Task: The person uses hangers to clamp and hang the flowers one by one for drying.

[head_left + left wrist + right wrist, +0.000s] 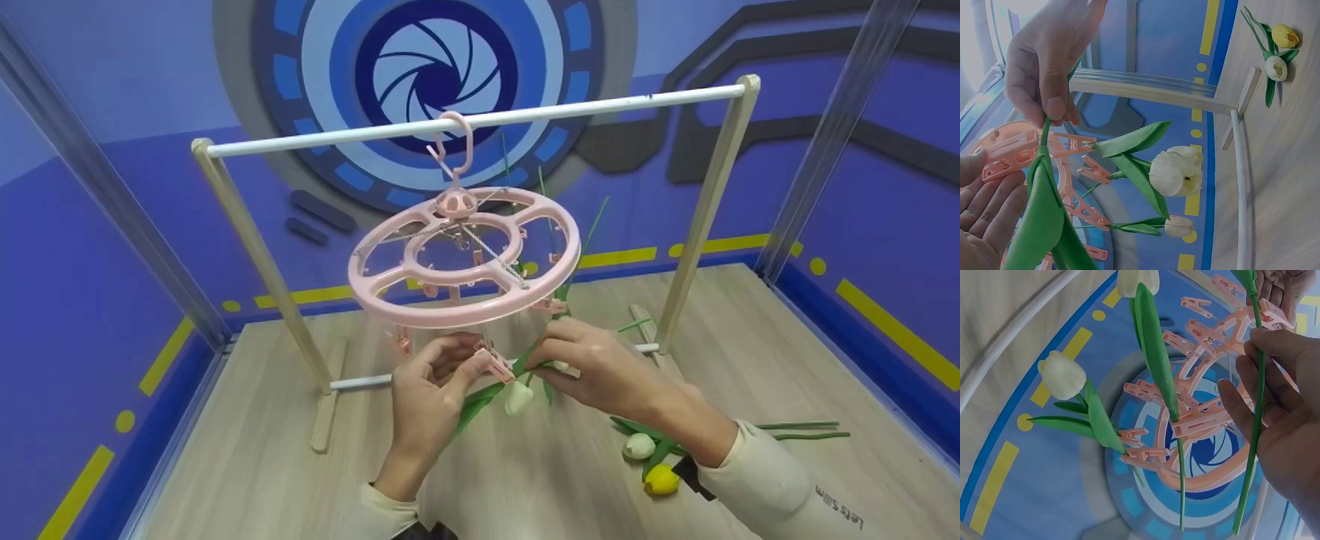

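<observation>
A round pink clip hanger (465, 313) hangs by its hook. My left hand (429, 401) pinches one of its pink clips (495, 364) between thumb and fingers. Just to the right, my right hand (600, 364) grips the green stem (1259, 410) of an artificial tulip between thumb and fingertips. The stem passes close by the clip's end, and the flower's green leaves (1044, 208) hang below. A white tulip head (518, 398) shows under the clip. Other white tulips (1176, 171) hang head down from neighbouring clips, their stems rising through the ring.
A rack with a white top bar (600, 111) and wooden posts (705, 210) carries the hanger. A white tulip (639, 446) and a yellow tulip (661, 480) lie on the wooden table (255, 465) beside my right forearm. A blue patterned wall (172, 180) stands behind.
</observation>
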The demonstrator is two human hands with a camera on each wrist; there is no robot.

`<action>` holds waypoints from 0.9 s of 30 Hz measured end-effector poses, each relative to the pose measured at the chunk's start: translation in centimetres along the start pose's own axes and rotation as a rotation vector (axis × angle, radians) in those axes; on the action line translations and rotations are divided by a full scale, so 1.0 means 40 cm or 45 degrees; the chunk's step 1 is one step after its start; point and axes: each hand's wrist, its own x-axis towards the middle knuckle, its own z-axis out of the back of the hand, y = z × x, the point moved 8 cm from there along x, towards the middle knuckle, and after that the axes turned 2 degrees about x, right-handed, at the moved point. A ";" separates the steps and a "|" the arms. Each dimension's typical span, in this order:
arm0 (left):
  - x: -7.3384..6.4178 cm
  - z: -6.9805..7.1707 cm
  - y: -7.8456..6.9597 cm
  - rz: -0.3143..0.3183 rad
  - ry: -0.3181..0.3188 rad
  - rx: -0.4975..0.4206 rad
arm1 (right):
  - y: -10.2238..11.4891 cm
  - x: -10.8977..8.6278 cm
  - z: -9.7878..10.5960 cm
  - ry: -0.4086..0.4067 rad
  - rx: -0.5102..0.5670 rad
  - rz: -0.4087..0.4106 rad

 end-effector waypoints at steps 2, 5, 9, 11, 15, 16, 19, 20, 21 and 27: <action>0.001 -0.002 -0.001 0.005 0.003 -0.013 | 0.000 0.003 -0.003 0.004 -0.010 -0.012; 0.002 -0.004 -0.003 0.001 0.007 -0.011 | 0.001 0.007 -0.006 0.002 -0.023 -0.017; 0.003 -0.004 -0.004 0.002 0.009 -0.008 | 0.002 0.010 -0.008 -0.014 -0.036 -0.011; 0.002 -0.003 -0.003 0.001 0.008 -0.004 | 0.003 0.012 -0.008 -0.023 -0.034 -0.003; 0.001 -0.003 -0.002 0.001 0.014 -0.014 | 0.003 0.013 -0.007 -0.036 -0.040 0.004; 0.001 -0.004 -0.001 0.006 0.015 -0.021 | 0.003 0.014 -0.007 -0.038 -0.044 0.005; 0.001 -0.005 0.000 0.018 0.020 -0.040 | 0.002 0.014 -0.007 -0.039 -0.057 -0.002; 0.001 -0.005 0.001 0.023 0.020 -0.041 | 0.001 0.013 -0.007 -0.037 -0.058 -0.005; 0.001 -0.005 0.002 0.027 0.020 -0.044 | 0.000 0.013 -0.008 -0.035 -0.057 -0.008; -0.001 -0.004 0.006 0.037 0.017 -0.048 | -0.003 0.013 -0.008 -0.023 -0.044 -0.022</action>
